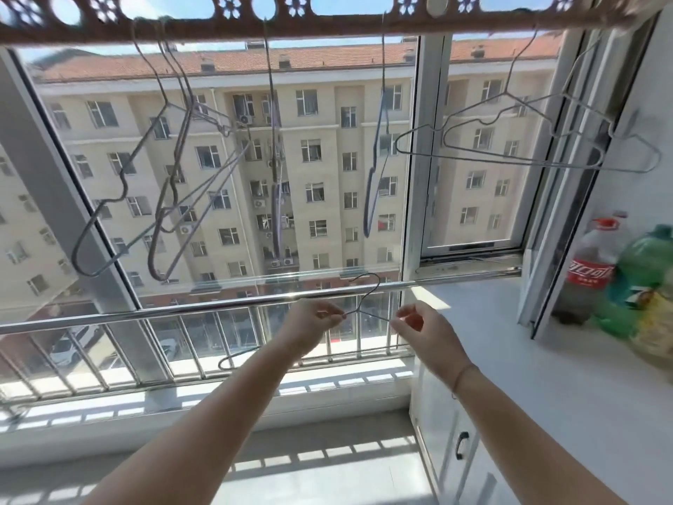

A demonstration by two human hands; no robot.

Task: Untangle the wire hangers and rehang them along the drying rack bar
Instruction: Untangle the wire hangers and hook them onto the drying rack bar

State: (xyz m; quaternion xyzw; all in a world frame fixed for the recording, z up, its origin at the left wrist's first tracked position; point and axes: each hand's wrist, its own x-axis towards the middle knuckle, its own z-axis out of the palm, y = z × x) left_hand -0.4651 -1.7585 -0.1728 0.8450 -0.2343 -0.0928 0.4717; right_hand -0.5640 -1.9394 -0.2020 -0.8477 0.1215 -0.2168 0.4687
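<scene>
A brown perforated drying rack bar [327,23] runs across the top of the head view. Several wire hangers hang from it: a tangled bunch at the left [171,184], two thin ones edge-on in the middle [275,165] [377,169], and a pair at the right [528,140]. Low in the middle, I hold one wire hanger [368,309] in front of the window rail. My left hand [313,326] pinches its neck below the hook. My right hand [422,329] pinches its right shoulder wire. The hanger's lower left end [233,360] shows past my left forearm.
A steel rail [182,309] with vertical bars crosses the window. At the right is a white counter [528,377] holding a cola bottle [590,271] and a green bottle [644,271]. A cabinet door with a dark handle [461,444] stands below the counter.
</scene>
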